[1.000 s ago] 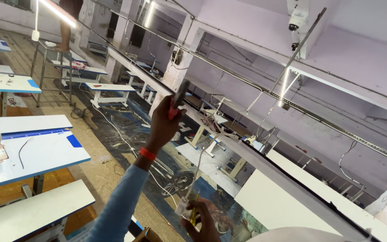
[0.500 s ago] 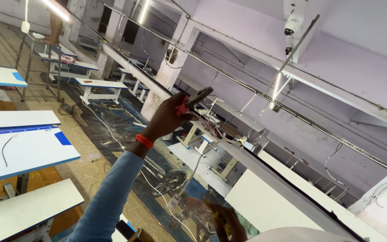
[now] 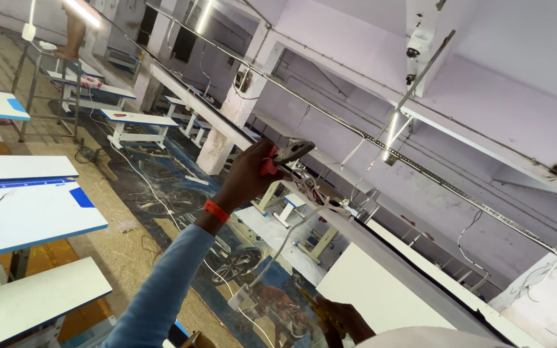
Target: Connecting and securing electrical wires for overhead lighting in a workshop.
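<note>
My left hand [image 3: 245, 179], in a blue sleeve with a red wristband, is raised and shut on red-handled pliers [image 3: 289, 153]. The pliers' jaws lie at a bundle of white and red wires [image 3: 309, 187] on top of a long dark-edged white rail [image 3: 388, 264]. A white cable [image 3: 285, 241] hangs from the bundle down to a small white box [image 3: 240, 298]. My right hand [image 3: 342, 319] is low at the bottom edge, partly cut off, its fingers curled round a thin yellowish object [image 3: 311, 303].
White work tables [image 3: 30, 216] with blue trim stand at the left, more tables [image 3: 140, 119] further back. A slotted metal channel [image 3: 433, 171] and a tube light [image 3: 391, 132] run overhead. Loose wires trail over the floor [image 3: 156, 193]. A pillar [image 3: 227, 129] stands behind the rail.
The pliers have tipped from pointing up along the rail to lying flatter at the wire bundle. My right hand has shifted right along the bottom edge. The view has swung.
</note>
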